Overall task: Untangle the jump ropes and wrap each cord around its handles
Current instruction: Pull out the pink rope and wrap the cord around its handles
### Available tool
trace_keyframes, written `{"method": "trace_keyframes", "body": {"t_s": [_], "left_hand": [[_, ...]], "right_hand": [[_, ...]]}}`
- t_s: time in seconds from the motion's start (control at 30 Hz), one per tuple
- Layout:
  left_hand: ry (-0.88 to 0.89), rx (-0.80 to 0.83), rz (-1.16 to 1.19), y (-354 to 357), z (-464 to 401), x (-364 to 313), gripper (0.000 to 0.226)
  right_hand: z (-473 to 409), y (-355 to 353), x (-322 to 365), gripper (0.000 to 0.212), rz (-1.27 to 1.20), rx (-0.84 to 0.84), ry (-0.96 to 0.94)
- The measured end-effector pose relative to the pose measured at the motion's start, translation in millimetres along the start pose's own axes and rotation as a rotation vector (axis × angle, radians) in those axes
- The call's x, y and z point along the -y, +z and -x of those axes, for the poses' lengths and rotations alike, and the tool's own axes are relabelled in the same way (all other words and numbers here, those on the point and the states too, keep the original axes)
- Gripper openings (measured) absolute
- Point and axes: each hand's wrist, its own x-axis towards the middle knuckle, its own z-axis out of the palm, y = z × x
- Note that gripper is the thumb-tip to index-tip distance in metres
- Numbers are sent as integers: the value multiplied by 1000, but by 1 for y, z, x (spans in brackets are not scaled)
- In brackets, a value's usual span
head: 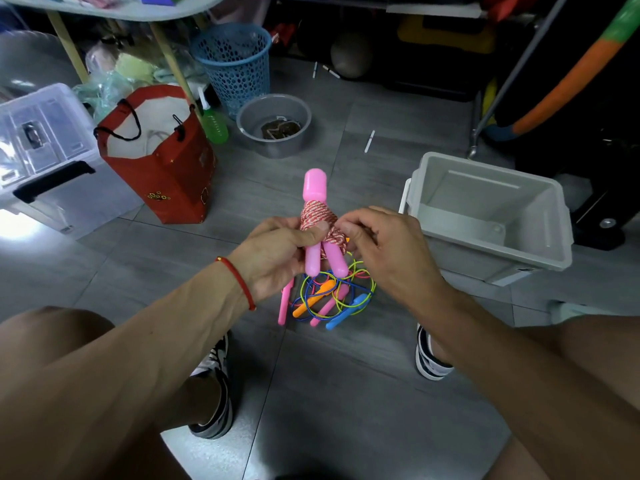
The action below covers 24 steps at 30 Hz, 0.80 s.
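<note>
Two pink handles (314,188) of one jump rope are held together upright above the floor, with a red-and-white cord (316,213) wound around their middle. My left hand (277,251) grips the handles, thumb pressed on the windings. My right hand (377,244) pinches the cord at the right side of the bundle. On the floor below lies a tangle of thin yellow, green and blue cords (332,292) with pink (284,306), orange (308,301) and blue handles (346,313) mixed in.
A grey plastic bin (485,216) stands at the right. A red paper bag (162,161) and a clear storage box (45,150) are at the left. Beyond are a grey bowl (273,123) and blue basket (232,64). My shoes flank the tangle.
</note>
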Motion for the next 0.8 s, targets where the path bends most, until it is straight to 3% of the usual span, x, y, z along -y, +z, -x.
{"method": "trace_keyframes", "body": {"t_s": [0.17, 0.4, 0.7, 0.8], "left_hand": [[33, -56, 5, 2, -3, 1, 34], [111, -211, 39, 9, -12, -1, 30], [149, -119, 130, 4, -23, -7, 20], [147, -65, 236, 4, -22, -7, 37]], "right_hand": [[5, 1, 2, 13, -25, -5, 51], [3, -4, 0, 4, 185, -9, 43], [15, -23, -14, 8, 212, 47, -92], [17, -31, -20, 4, 261, 55, -185]]}}
